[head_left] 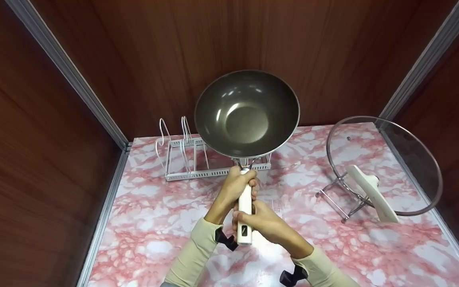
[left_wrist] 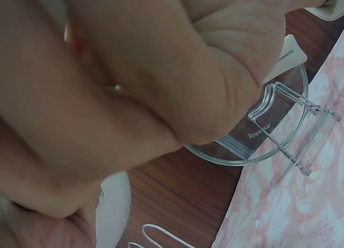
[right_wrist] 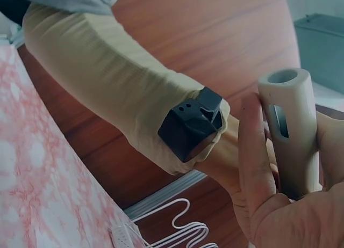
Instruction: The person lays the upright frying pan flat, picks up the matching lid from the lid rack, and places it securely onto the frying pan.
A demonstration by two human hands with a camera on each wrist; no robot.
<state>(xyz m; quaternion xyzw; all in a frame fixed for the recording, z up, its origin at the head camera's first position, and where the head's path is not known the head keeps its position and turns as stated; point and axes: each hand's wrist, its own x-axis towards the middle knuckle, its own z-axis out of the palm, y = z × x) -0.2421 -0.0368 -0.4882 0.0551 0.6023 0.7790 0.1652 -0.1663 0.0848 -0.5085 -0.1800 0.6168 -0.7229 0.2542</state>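
Observation:
A wok (head_left: 247, 113) with a dark inside is held up in the head view, its bowl facing me. Close to the bowl, my left hand (head_left: 236, 185) grips the cream handle (head_left: 245, 197). My right hand (head_left: 267, 224) holds the same handle lower down, thumb across it. The handle's hollow end (right_wrist: 290, 124) sticks out between thumb and fingers in the right wrist view. Most of the left wrist view is filled by a hand (left_wrist: 140, 76), which hides much of the wok. A white wire rack (head_left: 197, 174) stands behind and below the wok, partly covered by it.
On the right, a glass lid (head_left: 397, 159) with a cream handle leans on a small metal stand (head_left: 335, 199). Brown wood-look panels (head_left: 165, 48) close in the back and sides of the pink-and-white marbled tabletop (head_left: 146, 231).

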